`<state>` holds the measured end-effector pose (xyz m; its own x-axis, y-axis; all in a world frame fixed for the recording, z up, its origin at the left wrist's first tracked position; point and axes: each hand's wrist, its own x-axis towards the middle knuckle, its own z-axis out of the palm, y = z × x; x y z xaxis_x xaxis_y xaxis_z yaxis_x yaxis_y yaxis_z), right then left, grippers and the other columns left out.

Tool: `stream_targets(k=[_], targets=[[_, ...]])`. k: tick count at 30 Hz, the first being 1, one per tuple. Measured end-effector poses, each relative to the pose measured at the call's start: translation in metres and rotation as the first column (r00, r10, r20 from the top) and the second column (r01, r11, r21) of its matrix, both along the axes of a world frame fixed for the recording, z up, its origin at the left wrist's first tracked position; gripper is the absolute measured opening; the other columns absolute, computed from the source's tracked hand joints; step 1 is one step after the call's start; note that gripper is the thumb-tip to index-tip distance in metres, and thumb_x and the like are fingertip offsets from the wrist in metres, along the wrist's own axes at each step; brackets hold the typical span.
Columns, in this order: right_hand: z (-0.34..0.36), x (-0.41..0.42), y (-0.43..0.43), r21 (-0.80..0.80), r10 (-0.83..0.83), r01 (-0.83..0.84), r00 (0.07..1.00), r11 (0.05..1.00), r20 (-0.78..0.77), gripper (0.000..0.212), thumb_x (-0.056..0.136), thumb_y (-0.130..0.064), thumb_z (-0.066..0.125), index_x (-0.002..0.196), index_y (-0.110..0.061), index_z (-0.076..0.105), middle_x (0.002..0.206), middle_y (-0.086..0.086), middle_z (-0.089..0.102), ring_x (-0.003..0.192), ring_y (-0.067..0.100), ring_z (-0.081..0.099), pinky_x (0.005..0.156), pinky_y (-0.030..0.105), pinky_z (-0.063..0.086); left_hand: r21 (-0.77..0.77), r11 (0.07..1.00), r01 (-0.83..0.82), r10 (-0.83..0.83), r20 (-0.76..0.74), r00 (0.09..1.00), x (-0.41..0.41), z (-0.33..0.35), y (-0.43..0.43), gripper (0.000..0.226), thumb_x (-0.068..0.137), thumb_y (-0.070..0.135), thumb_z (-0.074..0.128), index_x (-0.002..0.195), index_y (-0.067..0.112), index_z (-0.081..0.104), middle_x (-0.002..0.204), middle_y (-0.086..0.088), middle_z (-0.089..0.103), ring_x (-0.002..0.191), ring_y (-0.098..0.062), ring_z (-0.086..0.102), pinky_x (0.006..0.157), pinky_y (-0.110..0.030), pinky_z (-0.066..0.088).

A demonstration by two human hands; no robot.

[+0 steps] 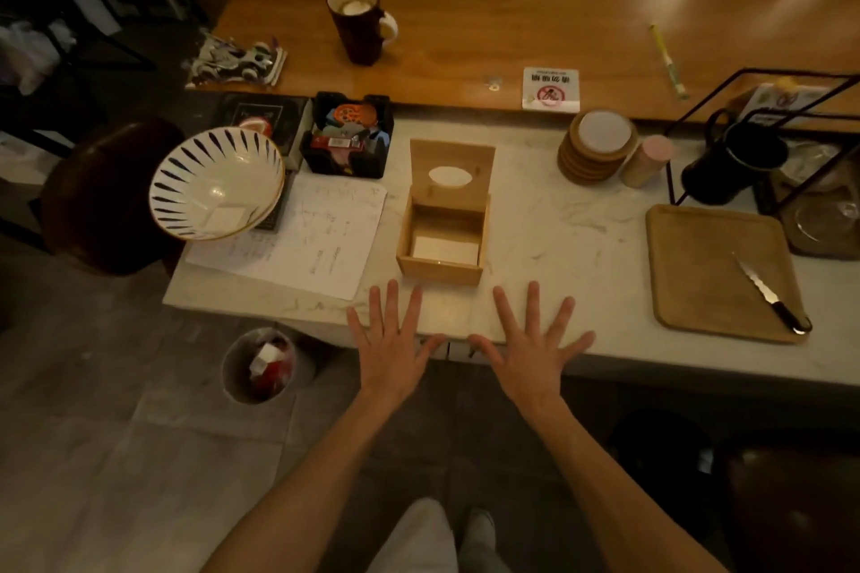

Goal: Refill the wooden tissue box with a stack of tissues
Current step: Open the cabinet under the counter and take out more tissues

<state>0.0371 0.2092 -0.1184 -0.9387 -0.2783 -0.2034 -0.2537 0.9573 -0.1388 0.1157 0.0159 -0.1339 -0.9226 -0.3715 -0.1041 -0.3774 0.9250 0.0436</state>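
Observation:
The wooden tissue box (440, 268) stands on the white marble counter (558, 219), just beyond my hands. Its hinged lid (451, 172), with an oval slot, is tipped up and back, so the box is open. A low white stack of tissues (446, 249) lies flat at the bottom of the box. My left hand (393, 337) and my right hand (533, 335) hover palm down over the counter's near edge, fingers spread wide, holding nothing. Both are a short way in front of the box and do not touch it.
Left of the box lie paper sheets (321, 237), a striped bowl (216, 184) and a black organiser (346, 137). To the right are stacked coasters (598, 144), a black wire rack (763, 144) and a wooden tray (716, 275) with a knife (770, 293). A waste bin (258, 365) stands on the floor.

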Motion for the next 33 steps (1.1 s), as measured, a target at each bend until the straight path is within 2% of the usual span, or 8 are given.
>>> stream_targets(k=[7, 12, 17, 23, 25, 28, 29, 33], targets=[[-0.038, 0.006, 0.001, -0.045, 0.045, -0.062, 0.950, 0.997, -0.309, 0.076, 0.087, -0.080, 0.014, 0.154, -0.042, 0.011, 0.163, 0.002, 0.018, 0.148, 0.044, 0.008, 0.104, 0.078, 0.004, -0.064, 0.996, 0.068, -0.084, -0.318, 0.944, -0.003, -0.044, 0.000, 0.075, 0.090, 0.074, 0.023, 0.153, 0.033, 0.021, 0.163, -0.005, 0.010, 0.149, -0.038, 0.001, 0.109, -0.073, 0.006], [-0.074, -0.001, -0.001, -0.121, -0.017, -0.091, 0.724, 0.988, -0.690, 0.064, 0.093, -0.075, 0.016, 0.135, -0.038, 0.046, 0.143, -0.001, 0.052, 0.136, 0.033, 0.041, 0.107, 0.070, 0.015, -0.176, 0.984, 0.019, -0.124, -0.609, 0.784, -0.015, -0.066, 0.001, 0.056, 0.092, 0.066, 0.027, 0.132, 0.036, 0.051, 0.143, 0.003, 0.051, 0.136, -0.039, 0.034, 0.106, -0.069, 0.016], [-0.088, 0.000, -0.012, -0.290, -0.201, -0.092, 0.526, 0.953, -0.827, 0.070, 0.091, -0.075, 0.012, 0.117, -0.035, 0.063, 0.123, -0.002, 0.065, 0.122, 0.026, 0.053, 0.108, 0.065, 0.015, -0.189, 0.977, -0.095, -0.100, -0.808, 0.581, -0.023, -0.078, 0.003, 0.066, 0.090, 0.072, 0.011, 0.113, 0.037, 0.062, 0.126, 0.001, 0.062, 0.121, -0.033, 0.049, 0.106, -0.064, 0.018], [-0.065, 0.018, -0.021, -0.292, -0.191, -0.043, 0.663, 0.956, -0.723, 0.080, 0.089, -0.075, 0.012, 0.116, -0.022, 0.065, 0.123, 0.007, 0.065, 0.124, 0.031, 0.052, 0.109, 0.073, 0.009, -0.115, 0.993, 0.002, -0.081, -0.683, 0.726, -0.005, -0.045, 0.008, 0.056, 0.094, 0.065, 0.021, 0.123, 0.034, 0.057, 0.132, 0.000, 0.058, 0.126, -0.029, 0.046, 0.109, -0.058, 0.018], [-0.063, 0.018, -0.032, -0.293, -0.164, -0.088, 0.659, 0.952, -0.733, 0.083, 0.089, -0.076, 0.010, 0.111, -0.021, 0.067, 0.120, 0.007, 0.066, 0.122, 0.030, 0.053, 0.107, 0.074, 0.007, -0.012, 0.996, 0.094, -0.063, -0.822, 0.567, 0.006, -0.052, 0.006, 0.038, 0.097, 0.051, 0.035, 0.111, 0.028, 0.061, 0.113, -0.001, 0.065, 0.109, -0.026, 0.055, 0.100, -0.047, 0.034], [-0.081, 0.008, -0.043, -0.325, -0.170, -0.198, 0.548, 0.925, -0.819, 0.068, 0.092, -0.072, 0.012, 0.105, -0.032, 0.066, 0.118, -0.002, 0.063, 0.121, 0.025, 0.051, 0.109, 0.071, 0.003, 0.281, 0.948, 0.147, 0.262, -0.956, 0.134, 0.022, -0.108, 0.017, 0.014, 0.092, 0.027, 0.042, 0.100, 0.022, 0.053, 0.094, 0.004, 0.055, 0.087, -0.013, 0.049, 0.069, -0.027, 0.035], [-0.086, 0.006, -0.044, -0.324, -0.178, -0.199, 0.526, 0.925, -0.832, 0.065, 0.094, -0.071, 0.014, 0.103, -0.033, 0.065, 0.115, -0.003, 0.063, 0.118, 0.025, 0.051, 0.110, 0.069, 0.004, 0.392, 0.914, 0.106, 0.371, -0.912, 0.173, 0.024, -0.133, 0.022, 0.014, 0.091, 0.025, 0.044, 0.102, 0.019, 0.051, 0.098, 0.002, 0.053, 0.089, -0.014, 0.047, 0.069, -0.028, 0.036], [-0.081, 0.005, -0.042, -0.343, -0.154, -0.246, 0.563, 0.906, -0.812, 0.060, 0.093, -0.069, 0.017, 0.107, -0.035, 0.064, 0.122, -0.005, 0.059, 0.125, 0.023, 0.045, 0.111, 0.068, 0.003, 0.830, 0.557, 0.040, 0.621, -0.447, 0.644, 0.012, -0.175, 0.031, 0.037, 0.099, 0.037, 0.038, 0.103, 0.003, 0.053, 0.096, -0.010, 0.058, 0.079, -0.030, 0.058, 0.068, -0.040, 0.044]])
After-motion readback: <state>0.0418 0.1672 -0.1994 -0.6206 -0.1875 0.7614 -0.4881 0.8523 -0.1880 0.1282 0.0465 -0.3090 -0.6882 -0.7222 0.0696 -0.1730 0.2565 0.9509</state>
